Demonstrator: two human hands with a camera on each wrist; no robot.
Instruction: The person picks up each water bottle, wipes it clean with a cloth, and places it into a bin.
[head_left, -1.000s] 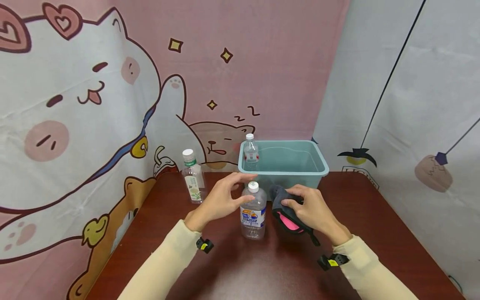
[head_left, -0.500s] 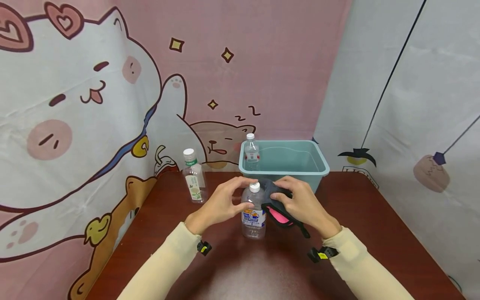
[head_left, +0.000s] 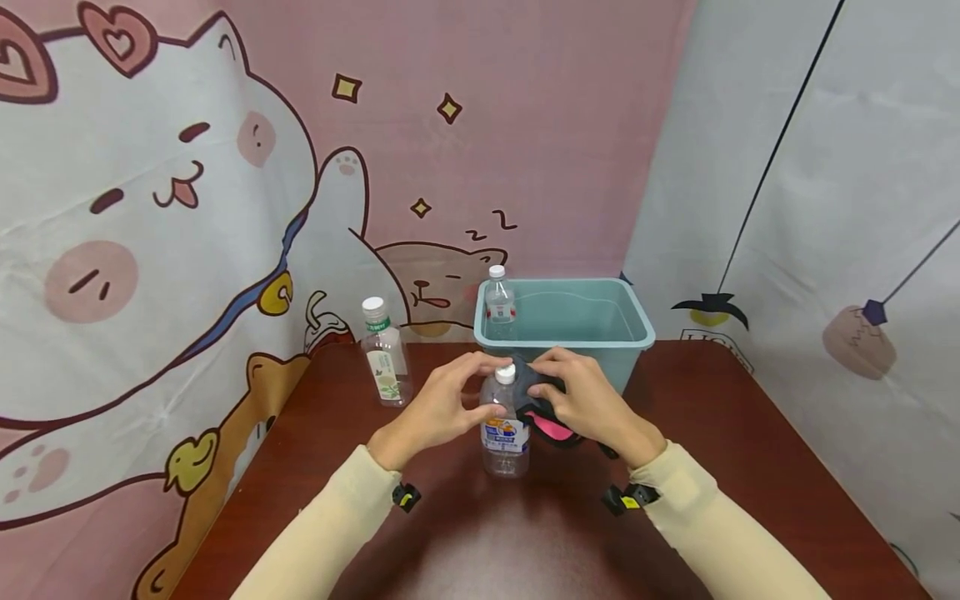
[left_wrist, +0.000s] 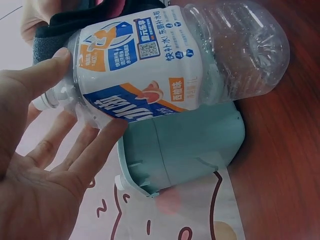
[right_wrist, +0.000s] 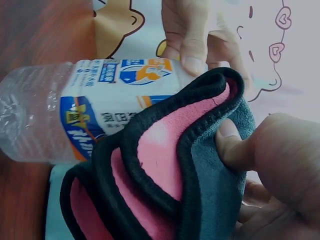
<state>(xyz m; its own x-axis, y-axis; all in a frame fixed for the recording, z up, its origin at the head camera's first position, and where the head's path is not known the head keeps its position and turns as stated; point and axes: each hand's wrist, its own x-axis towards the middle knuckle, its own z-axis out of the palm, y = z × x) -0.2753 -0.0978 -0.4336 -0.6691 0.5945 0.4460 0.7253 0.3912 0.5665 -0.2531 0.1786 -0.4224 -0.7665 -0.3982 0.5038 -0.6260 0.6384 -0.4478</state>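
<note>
A large clear plastic bottle (head_left: 505,450) with a white cap and a blue, orange and white label stands upright on the table. My left hand (head_left: 441,407) holds it by the shoulder, the thumb (left_wrist: 55,64) on one side and the fingers on the other. In my right hand (head_left: 592,406) is a folded cloth (right_wrist: 215,165), dark grey outside and pink inside with black edging. The thumb pinches the cloth from above. This cloth lies against the bottle's upper right side and covers part of the label in the right wrist view.
Behind the hands stands a light teal plastic bin (head_left: 585,344). A small clear bottle (head_left: 500,310) with a white cap is upright in its left corner. Further left, another clear bottle (head_left: 387,367) with a green-and-white label stands on the dark red table (head_left: 750,467).
My right hand has moved left with the cloth, from beside the bottle to against its upper side. The left hand has stayed around the bottle's shoulder, and the bottle stands in place.
</note>
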